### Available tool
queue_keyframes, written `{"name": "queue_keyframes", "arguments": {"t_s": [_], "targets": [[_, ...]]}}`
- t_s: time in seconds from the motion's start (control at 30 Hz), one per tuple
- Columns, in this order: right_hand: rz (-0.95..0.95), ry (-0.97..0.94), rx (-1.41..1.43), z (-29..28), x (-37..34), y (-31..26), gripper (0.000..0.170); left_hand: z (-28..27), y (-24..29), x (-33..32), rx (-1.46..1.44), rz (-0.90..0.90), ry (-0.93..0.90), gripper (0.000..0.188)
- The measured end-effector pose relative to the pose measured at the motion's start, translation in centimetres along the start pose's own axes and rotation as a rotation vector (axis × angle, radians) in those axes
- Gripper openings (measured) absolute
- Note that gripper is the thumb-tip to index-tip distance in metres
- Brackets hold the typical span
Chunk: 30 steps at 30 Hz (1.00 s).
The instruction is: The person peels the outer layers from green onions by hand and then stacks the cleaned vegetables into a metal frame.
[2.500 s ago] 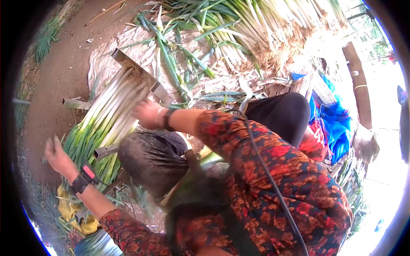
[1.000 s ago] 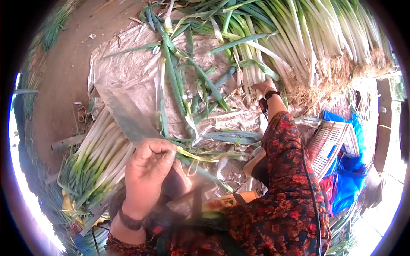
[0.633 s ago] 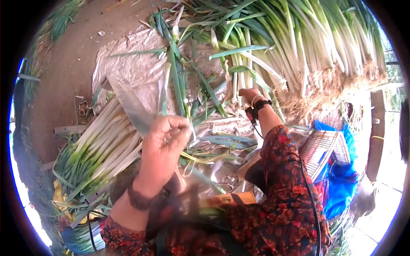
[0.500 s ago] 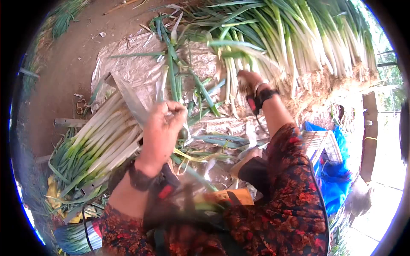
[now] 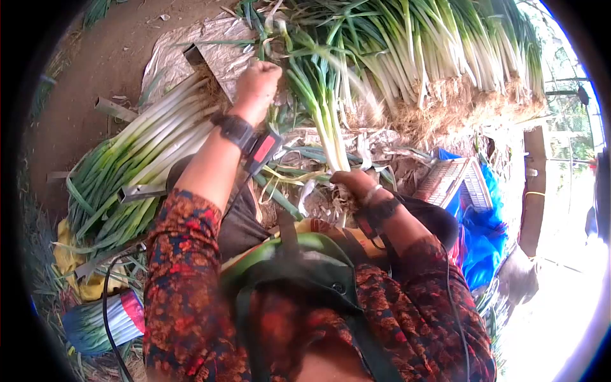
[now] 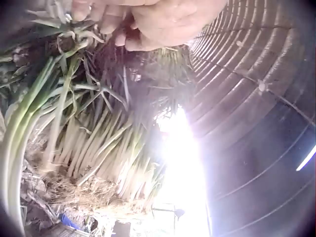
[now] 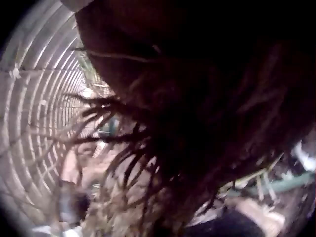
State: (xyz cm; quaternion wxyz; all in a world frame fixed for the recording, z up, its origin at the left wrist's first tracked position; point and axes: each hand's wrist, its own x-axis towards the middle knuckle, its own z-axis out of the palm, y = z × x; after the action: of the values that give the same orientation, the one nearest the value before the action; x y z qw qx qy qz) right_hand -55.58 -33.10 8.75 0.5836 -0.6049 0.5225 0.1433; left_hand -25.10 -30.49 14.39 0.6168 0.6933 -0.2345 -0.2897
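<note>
Near the lap, my right hand (image 5: 356,184) grips several long green onions (image 5: 328,127) by the white root end. Their green tops point away, toward the loose leaves. Dark roots (image 7: 133,153) fill much of the right wrist view and hide that hand's fingers. Farther forward, my left hand (image 5: 258,89) has its fingers curled, to the left of the green tops. In the left wrist view the same hand (image 6: 168,22) is at the top edge, above green leaves, and no stalk shows between its fingers.
A large pile of green onions (image 5: 439,63) lies at the back right, roots toward me. At left, a metal frame (image 5: 207,70) bears trimmed-looking stalks (image 5: 165,127). A plastic crate (image 5: 449,181) and blue sheeting (image 5: 484,248) stand at right. A banded bundle (image 5: 105,321) lies lower left.
My right hand has come from the pile back toward the lap, with green onions in its grip. The left hand has moved forward, away from the body, its fingers still curled.
</note>
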Motion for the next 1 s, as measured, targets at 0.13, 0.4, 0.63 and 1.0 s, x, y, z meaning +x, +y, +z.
{"name": "queue_keyframes", "arguments": {"t_s": [0.13, 0.4, 0.63, 1.0], "targets": [[0.026, -0.185, 0.615, -1.3, -9.6, -1.2, 0.024, 2.6, -3.3, -2.2, 0.110, -0.484, -0.393, 0.047], [0.080, -0.277, 0.468, -2.5, -28.7, -5.1, 0.040, 13.6, -12.5, -12.8, -0.885, -0.689, -0.365, 0.072], [0.146, -0.247, 0.404, -4.4, -36.0, -1.2, 0.056, 12.8, 2.8, -16.9, -0.980, -0.647, -0.433, 0.051], [-0.268, -0.169, 0.056, 1.7, -28.7, -7.1, 0.065, 0.6, 8.4, -10.0, -1.087, -0.039, -0.188, 0.028]]}}
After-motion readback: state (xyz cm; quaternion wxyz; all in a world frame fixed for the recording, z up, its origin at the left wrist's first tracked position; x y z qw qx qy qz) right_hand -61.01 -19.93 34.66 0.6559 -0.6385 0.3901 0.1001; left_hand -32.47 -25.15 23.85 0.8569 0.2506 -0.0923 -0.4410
